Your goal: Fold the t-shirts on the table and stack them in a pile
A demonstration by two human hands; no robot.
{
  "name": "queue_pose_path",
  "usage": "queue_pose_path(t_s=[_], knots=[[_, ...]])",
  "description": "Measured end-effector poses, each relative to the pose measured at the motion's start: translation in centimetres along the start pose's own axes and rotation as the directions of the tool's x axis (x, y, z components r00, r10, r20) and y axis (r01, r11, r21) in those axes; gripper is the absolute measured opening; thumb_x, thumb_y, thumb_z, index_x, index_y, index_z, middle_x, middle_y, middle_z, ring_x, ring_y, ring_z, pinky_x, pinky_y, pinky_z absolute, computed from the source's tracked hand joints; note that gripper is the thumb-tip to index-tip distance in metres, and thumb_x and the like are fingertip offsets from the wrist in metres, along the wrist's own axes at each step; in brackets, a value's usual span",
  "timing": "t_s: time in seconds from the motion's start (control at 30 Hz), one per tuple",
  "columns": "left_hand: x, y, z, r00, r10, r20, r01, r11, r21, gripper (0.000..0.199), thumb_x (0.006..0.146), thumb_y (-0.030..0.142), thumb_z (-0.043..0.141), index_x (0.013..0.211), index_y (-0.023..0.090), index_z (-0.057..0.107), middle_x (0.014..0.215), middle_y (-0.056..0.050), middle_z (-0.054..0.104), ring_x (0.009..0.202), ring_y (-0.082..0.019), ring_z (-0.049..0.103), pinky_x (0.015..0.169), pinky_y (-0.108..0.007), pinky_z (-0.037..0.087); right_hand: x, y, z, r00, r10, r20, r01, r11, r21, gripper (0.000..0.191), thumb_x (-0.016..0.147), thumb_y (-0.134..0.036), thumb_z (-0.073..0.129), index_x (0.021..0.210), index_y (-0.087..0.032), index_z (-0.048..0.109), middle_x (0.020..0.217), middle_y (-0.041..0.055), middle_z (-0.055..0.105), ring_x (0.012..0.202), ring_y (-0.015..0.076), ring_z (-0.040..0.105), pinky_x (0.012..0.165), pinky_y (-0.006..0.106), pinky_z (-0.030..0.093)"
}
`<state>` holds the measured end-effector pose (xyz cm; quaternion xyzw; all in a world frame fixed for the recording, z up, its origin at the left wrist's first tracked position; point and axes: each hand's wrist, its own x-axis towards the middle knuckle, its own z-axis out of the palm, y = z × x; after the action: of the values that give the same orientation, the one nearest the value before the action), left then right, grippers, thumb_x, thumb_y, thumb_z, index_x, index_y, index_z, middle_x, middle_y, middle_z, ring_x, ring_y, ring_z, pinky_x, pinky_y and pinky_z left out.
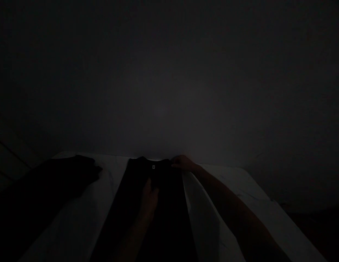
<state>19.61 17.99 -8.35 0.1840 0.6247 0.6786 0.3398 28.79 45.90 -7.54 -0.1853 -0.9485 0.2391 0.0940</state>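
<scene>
The head camera looks from the person's head, forward and slightly down, out over the tabletop [256, 196]. It faces the wall [169, 91], which fills more than the upper half of the view and meets the tabletop's far edge low in the picture. The forearms run in from the bottom, so the view is from behind the hands: the left hand [150, 198] shows just below and left of the right hand [182, 162], which is farther off, near the wall. The tabletop widens towards the camera, its right side slanting to the lower right corner. All this is seen in one dim, wide view.
</scene>
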Motion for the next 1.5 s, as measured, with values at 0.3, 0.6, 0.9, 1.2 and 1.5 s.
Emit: queue_pose_path(t_s=[0.3,0.6,0.9,1.2,1.5], knots=[[-1.9,3.0,0.3,0.995,0.097,0.033,-0.101,0.977,0.185,0.091,0.076,0.001,0.064,0.156,0.030,0.033,0.134,-0.007,0.066,0.127,-0.024,0.060,0.115,-0.042,0.040,-0.8,-0.4,0.0,0.992,0.059,-0.110,-0.058,0.998,0.015,0.019,0.076,-0.036,0.077,0.087,-0.021,0.076,0.084,0.0029,0.076,0.077,0.0189,0.067,0.069,0.027,0.044],[-0.3,1.7,-0.4,0.985,0.119,0.127,-0.152,0.943,0.297,0.045,0.066,-0.008,0.062,0.098,0.021,0.076,0.119,-0.011,0.073,0.127,-0.031,0.059,0.122,-0.049,0.029,-1.8,-0.9,0.8,0.965,0.128,-0.230,-0.110,0.990,0.090,0.022,0.075,-0.034,0.079,0.090,-0.019,0.075,0.087,0.0047,0.077,0.079,0.0192,0.069,0.071,0.027,0.048],[-1.8,3.2,-0.2,0.858,0.443,0.259,-0.502,0.619,0.604,0.069,0.075,-0.005,0.049,0.138,0.022,0.059,0.163,-0.008,0.034,0.154,-0.029,0.021,0.127,-0.053,0.013,-3.4,-3.1,0.9,0.888,0.223,-0.402,-0.200,0.975,0.099,0.018,0.086,-0.033,0.068,0.098,-0.021,0.074,0.099,0.0081,0.077,0.089,0.0229,0.070,0.081,0.033,0.051],[-3.1,-0.3,0.7,0.750,0.284,0.597,-0.612,0.639,0.466,0.038,0.087,0.028,0.066,0.125,0.028,0.067,0.156,-0.009,0.046,0.153,-0.032,0.022,0.122,-0.057,-0.009,-17.3,-9.8,0.5,0.813,0.341,-0.472,-0.293,0.940,0.176,0.029,0.091,-0.042,0.058,0.106,-0.022,0.071,0.102,0.0084,0.076,0.076,0.0197,0.069,0.073,0.032,0.055],[-5.1,1.8,1.1,0.744,0.175,0.645,-0.649,0.421,0.634,0.048,0.086,0.021,0.065,0.134,0.022,0.060,0.158,-0.014,0.042,0.152,-0.033,0.025,0.123,-0.060,0.001,-40.3,-25.7,8.5,0.693,0.659,-0.293,-0.481,0.725,0.493,0.039,0.090,-0.061,0.053,0.102,-0.029,0.073,0.085,0.0074,0.075,0.068,0.0248,0.069,0.060,0.035,0.054]])
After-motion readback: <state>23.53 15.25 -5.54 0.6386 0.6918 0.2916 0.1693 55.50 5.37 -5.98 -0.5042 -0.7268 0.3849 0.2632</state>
